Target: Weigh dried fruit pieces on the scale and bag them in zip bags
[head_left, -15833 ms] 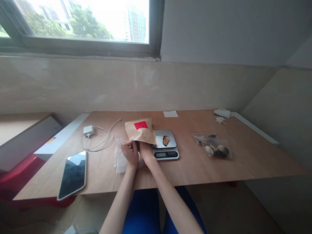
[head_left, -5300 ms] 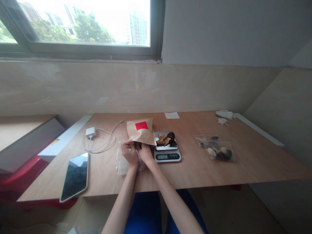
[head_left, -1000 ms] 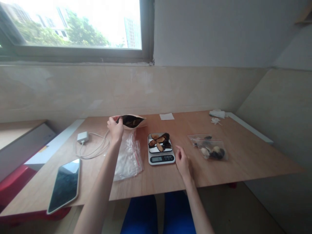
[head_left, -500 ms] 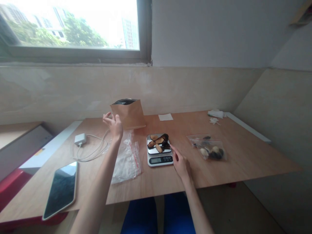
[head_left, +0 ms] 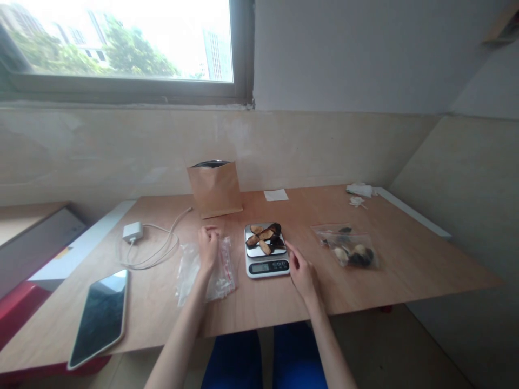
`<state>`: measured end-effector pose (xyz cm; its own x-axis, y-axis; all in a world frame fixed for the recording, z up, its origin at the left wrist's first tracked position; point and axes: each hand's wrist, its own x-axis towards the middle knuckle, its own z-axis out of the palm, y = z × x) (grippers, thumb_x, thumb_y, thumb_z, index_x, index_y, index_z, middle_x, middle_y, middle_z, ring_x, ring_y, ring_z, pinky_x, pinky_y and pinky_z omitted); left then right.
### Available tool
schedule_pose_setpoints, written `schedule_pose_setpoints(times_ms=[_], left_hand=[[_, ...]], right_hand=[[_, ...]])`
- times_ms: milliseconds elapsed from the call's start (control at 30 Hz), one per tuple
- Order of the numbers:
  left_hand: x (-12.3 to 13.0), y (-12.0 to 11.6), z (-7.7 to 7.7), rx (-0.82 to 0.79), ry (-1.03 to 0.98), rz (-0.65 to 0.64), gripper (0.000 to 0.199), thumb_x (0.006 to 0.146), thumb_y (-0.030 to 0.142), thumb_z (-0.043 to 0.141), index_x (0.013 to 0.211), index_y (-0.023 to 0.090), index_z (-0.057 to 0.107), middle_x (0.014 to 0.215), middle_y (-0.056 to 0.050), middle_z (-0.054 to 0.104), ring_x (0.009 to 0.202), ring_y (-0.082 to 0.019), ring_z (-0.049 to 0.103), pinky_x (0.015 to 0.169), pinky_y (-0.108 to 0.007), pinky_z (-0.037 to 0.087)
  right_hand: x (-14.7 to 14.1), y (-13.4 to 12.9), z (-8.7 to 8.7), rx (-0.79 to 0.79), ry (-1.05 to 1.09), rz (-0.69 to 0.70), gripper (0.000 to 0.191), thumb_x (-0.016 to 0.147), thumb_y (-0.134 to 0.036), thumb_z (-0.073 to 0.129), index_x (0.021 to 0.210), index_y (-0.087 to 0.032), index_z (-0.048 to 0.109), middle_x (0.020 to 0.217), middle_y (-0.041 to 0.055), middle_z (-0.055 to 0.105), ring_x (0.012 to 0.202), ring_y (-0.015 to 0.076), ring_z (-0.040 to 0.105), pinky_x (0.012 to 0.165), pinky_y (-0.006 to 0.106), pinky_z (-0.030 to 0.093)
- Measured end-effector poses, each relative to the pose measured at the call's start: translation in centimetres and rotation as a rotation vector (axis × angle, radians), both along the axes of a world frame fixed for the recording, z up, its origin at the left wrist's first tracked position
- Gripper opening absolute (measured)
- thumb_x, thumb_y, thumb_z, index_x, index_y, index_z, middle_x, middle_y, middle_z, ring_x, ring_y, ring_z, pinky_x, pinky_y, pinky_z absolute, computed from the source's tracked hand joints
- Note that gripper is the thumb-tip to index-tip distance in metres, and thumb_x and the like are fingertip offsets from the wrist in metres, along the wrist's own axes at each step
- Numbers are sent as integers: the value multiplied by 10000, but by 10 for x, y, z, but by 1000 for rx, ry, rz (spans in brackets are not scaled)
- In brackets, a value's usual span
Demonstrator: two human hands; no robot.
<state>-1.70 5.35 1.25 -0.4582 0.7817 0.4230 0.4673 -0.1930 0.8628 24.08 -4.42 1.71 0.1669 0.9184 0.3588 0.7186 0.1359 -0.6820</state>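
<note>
My left hand (head_left: 208,248) rests at the top of a transparent zip bag with red-striped edges (head_left: 205,280), its fingers closed on the crumpled plastic. My right hand (head_left: 303,276) is relaxed and holds nothing, its fingertips at the right edge of a digital kitchen scale (head_left: 266,266). Dark dried slices (head_left: 264,237) lie in a heap on the scale's steel pan. Behind my left hand, a kraft paper bag with a dark lining (head_left: 214,190) stands upright on the wooden table (head_left: 405,265), touched by neither hand.
To the right, a zip bag of dried pieces (head_left: 344,248) lies flat. A tablet (head_left: 99,319) and a white charger with its cable (head_left: 132,232) are on the left. A paper slip (head_left: 276,195) and white tissue (head_left: 359,189) sit near the wall.
My left hand has moved down from beside the paper bag onto the plastic bag, whose top is now bunched. The paper bag stands in the same place. My right hand has barely moved.
</note>
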Motion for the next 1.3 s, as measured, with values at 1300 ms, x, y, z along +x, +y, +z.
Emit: schedule_pose_setpoints(times_ms=[1300], left_hand=[[4,-21,-5,-183,141,-171,190,724,207,360,690,199,546,742,-32,625,760,-179,586,724,-279,434]], right_hand=[[15,28,-2,-245,558,281,573,713,-469,606,1196,-166,546,516,-72,443,458,87,416,437,187,325]])
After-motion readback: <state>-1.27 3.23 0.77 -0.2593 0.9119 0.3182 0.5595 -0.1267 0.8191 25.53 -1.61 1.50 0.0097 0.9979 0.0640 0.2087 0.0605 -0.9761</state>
